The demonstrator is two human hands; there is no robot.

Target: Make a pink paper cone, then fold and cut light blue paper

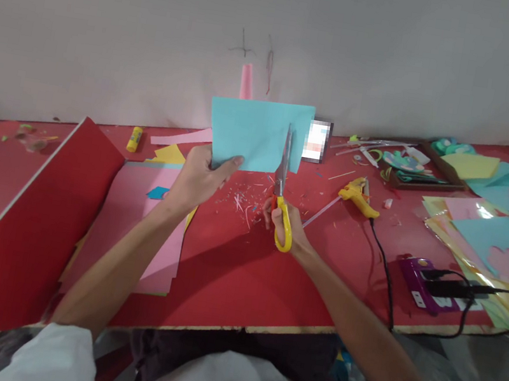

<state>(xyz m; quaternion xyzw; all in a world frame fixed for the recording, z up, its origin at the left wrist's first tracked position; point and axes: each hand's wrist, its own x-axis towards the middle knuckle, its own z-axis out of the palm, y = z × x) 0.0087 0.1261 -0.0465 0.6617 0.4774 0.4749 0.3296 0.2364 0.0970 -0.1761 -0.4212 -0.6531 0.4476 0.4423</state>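
Observation:
A light blue sheet of paper (254, 132) is held up above the table, its lower left corner pinched in my left hand (203, 179), thumb in front. My right hand (286, 218) grips scissors (283, 169) with yellow and red handles. The blades point upward and overlap the sheet near its right edge; how far they are parted is hard to make out. Below the sheet, thin paper scraps (249, 209) lie scattered on the red table (221, 275).
Left are stacked coloured papers (135, 210), an upright red board (36, 227) and a yellow glue stick (134, 139). Right are a yellow glue gun (359, 197) with its cord, a purple power strip (432, 286), a tray (454, 180) of craft pieces and more paper sheets (498, 235).

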